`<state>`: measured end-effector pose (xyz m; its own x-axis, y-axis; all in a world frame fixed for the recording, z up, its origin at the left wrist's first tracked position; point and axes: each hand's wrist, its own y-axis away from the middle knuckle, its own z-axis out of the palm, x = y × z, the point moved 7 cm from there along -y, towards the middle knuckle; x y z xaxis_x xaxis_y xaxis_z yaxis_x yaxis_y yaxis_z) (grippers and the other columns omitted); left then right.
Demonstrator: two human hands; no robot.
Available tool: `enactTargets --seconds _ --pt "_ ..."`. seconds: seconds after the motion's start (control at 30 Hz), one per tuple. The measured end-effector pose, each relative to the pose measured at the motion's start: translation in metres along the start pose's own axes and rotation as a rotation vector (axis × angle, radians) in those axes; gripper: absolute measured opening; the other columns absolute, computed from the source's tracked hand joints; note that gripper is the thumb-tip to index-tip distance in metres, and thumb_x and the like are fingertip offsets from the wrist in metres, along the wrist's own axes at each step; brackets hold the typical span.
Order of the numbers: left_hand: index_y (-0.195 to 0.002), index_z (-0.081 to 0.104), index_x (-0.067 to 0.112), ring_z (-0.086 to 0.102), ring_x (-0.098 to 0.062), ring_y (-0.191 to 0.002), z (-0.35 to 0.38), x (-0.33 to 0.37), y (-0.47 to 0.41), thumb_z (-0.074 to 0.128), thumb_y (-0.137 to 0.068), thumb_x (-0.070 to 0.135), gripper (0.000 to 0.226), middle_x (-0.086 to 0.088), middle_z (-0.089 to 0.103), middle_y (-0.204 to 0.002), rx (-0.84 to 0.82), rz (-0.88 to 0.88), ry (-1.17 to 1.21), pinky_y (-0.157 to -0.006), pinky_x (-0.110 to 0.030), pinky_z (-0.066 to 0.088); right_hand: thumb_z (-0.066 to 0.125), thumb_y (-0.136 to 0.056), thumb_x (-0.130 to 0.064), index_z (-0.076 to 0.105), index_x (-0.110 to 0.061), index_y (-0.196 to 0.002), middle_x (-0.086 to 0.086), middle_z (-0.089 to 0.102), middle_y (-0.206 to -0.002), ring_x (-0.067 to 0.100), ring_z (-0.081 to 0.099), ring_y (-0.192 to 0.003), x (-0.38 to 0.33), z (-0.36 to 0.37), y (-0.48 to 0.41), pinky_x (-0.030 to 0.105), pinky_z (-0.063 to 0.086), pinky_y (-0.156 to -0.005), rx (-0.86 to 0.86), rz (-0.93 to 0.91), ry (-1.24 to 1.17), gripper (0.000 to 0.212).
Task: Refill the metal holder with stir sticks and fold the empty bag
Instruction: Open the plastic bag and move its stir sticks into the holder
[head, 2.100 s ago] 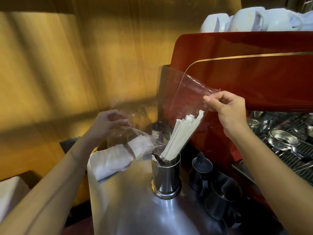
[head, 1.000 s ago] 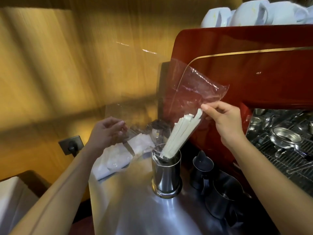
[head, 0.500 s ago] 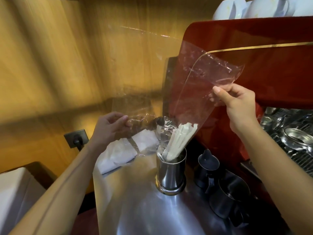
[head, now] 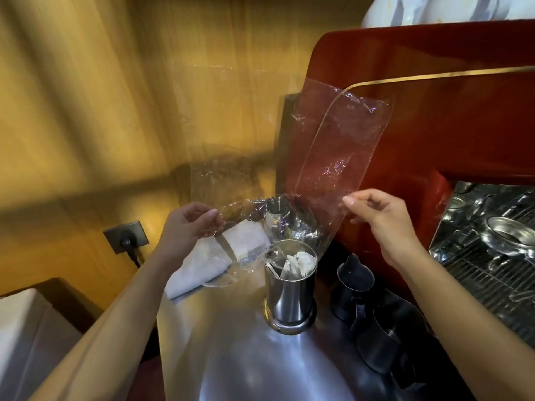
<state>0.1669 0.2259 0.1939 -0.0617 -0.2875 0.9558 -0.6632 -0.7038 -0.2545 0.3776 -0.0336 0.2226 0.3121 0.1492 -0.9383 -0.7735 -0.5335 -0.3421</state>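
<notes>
Head view: a clear bag [head: 333, 157] hangs upside down over the holder [head: 290, 296], its open mouth draped at the holder's rim and its closed end raised up against the red machine [head: 434, 105].

The right hand [head: 379, 218] pinches the bag's right edge between thumb and forefinger, fingers narrowed on the film, with the bag rising above and to the left of the fingertips. The left hand [head: 188, 227] pinches the crumpled lower left part of the bag the same way, so the film stretches rightward from its fingertips toward the holder. Both hands are beside the holder, not touching it.

The holder stands upright on the steel counter [head: 246, 357], between the two forearms. The sticks [head: 298, 263] lie inside it, pale tips just at or below the rim, seen through the bag's mouth. The bag above looks empty.

A folded white cloth [head: 211, 261] lies on the counter just left of the holder, partly under the bag. Two dark pitchers [head: 353, 287] stand just right of the holder. A wall socket [head: 126, 237] sits on the wooden wall, left of the left hand. White cups [head: 434, 8] rest on top of the machine.
</notes>
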Motion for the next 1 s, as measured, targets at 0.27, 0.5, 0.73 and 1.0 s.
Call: enactTargets --seconds 0.27,0.5,0.73,1.0 --pt "-0.078 0.067 0.012 0.066 -0.013 -0.058 -0.006 0.001 0.004 0.062 -0.085 0.012 0.009 0.004 0.072 -0.061 0.074 0.003 0.008 -0.067 -0.037 0.051 0.065 -0.081 -0.009 0.068 -0.021 -0.066 0.0 0.068 -0.072 0.01 0.061 -0.071 0.004 0.009 0.001 0.02 0.048 -0.063 0.008 0.003 0.027 0.019" --pt "-0.076 0.065 0.032 0.067 -0.011 -0.071 -0.023 0.032 0.006 0.061 -0.087 0.016 0.02 0.001 0.07 -0.074 0.312 0.248 -0.04 -0.063 -0.02 0.054 0.066 -0.081 -0.011 0.069 -0.026 -0.066 -0.007 0.065 -0.061 0.005 0.056 -0.057 -0.022 0.017 -0.011 0.019 0.048 -0.054 0.064 -0.116 -0.033 0.021" --pt "-0.08 0.065 0.016 0.066 -0.003 -0.06 -0.028 0.022 0.007 0.061 -0.086 0.009 0.011 0.011 0.071 -0.061 0.248 0.158 -0.015 -0.057 -0.017 0.055 0.065 -0.081 -0.007 0.068 -0.016 -0.071 0.01 0.064 -0.069 0.028 0.057 -0.07 -0.013 0.023 -0.012 0.042 0.047 -0.068 0.031 -0.081 -0.048 0.014" --pt "-0.097 0.063 0.02 0.07 -0.019 -0.076 -0.028 0.031 0.01 0.067 -0.077 0.023 0.021 -0.002 0.073 -0.083 0.154 0.069 0.016 -0.069 -0.036 0.056 0.063 -0.082 -0.005 0.065 -0.018 -0.064 -0.004 0.063 -0.06 0.007 0.058 -0.057 -0.019 0.025 -0.02 0.017 0.049 -0.054 0.024 -0.085 -0.083 0.022"
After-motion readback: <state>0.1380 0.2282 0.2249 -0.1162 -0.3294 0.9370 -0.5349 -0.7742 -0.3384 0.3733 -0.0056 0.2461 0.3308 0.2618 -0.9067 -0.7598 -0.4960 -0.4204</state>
